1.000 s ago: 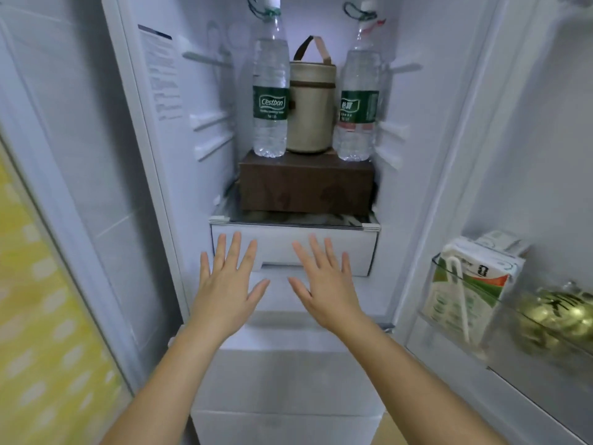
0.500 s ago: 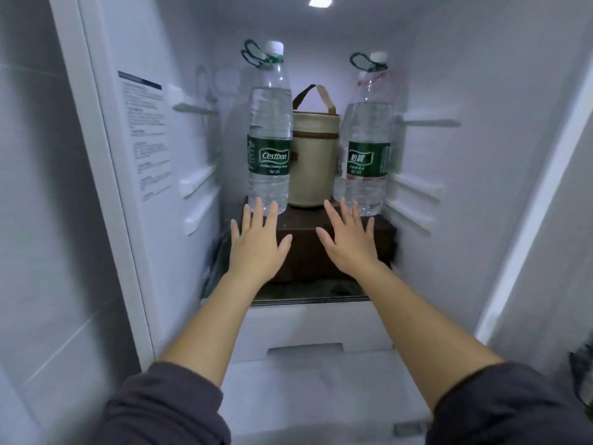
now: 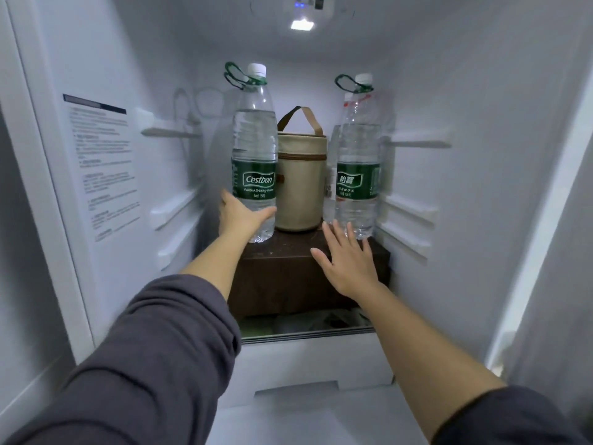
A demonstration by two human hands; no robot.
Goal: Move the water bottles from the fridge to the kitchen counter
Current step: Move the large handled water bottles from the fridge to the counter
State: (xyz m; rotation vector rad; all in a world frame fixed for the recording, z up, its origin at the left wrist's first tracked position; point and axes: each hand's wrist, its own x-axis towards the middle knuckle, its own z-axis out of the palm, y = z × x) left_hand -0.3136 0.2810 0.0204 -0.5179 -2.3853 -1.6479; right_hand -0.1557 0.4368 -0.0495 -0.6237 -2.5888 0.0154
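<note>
both grips have pushed deeper into the fridge [image 3: 481, 203] over the last second. the left grip [image 3: 242, 220] now wraps the lower part of the cestbon water bottle [image 3: 255, 146], thumb across its front, grasping it. the right grip [image 3: 351, 261] is released, fingers straight, tips just at the base of the second water bottle [image 3: 357, 162] ahead of it. both bottles stand upright on the brown box [image 3: 288, 277], a beige bag [image 3: 300, 184] between them. 1 bottle looks ready to lift; 0 are on the table.

Left bottle [image 3: 254, 149] and right bottle [image 3: 357, 162] stood on a box [image 3: 282, 277] in the fridge [image 3: 481, 91], bag [image 3: 300, 184] between them (set slightly back); drawer [image 3: 305, 364] sat below the shelf [image 3: 308, 337].
</note>
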